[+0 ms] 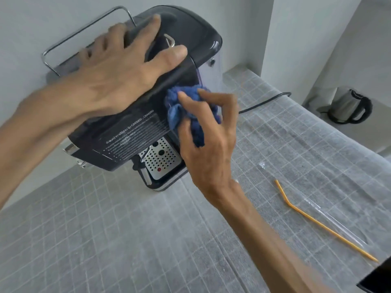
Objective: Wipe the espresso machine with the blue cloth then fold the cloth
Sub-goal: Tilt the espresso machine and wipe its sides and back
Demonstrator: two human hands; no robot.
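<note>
Nearest the camera, at about five o'clock, a bent orange straw (321,226) lies on the grid-patterned counter covering (105,240), with a clear plastic sleeve (330,216) just beside it; neither bears on the job.

Further in, near the centre, the right hand (209,149) has its fingers closed around the bunched blue cloth (186,111), pressing it against the right front edge of the espresso machine (135,123), above the perforated drip tray (160,159). The cloth sits at roughly twelve o'clock from the right palm, between fingertips and the dark housing, so it is already in contact with the surface being cleaned.

Beyond that, at about ten o'clock, the left hand (118,68) lies spread flat and open on the machine's top, gripping nothing, apparently steadying the body. The chrome cup rail (84,34) runs behind its fingers.

Farthest off, at two o'clock, a steel kettle (349,106) stands well apart, and a black power cord (264,100) trails across the counter.

The wiping looks under way, folding not yet begun. The machine's long axis runs from seven o'clock up to one o'clock, and the unwiped side panel lies toward one o'clock from the cloth; the right hand is the nearer one to carry the stroke that way.
</note>
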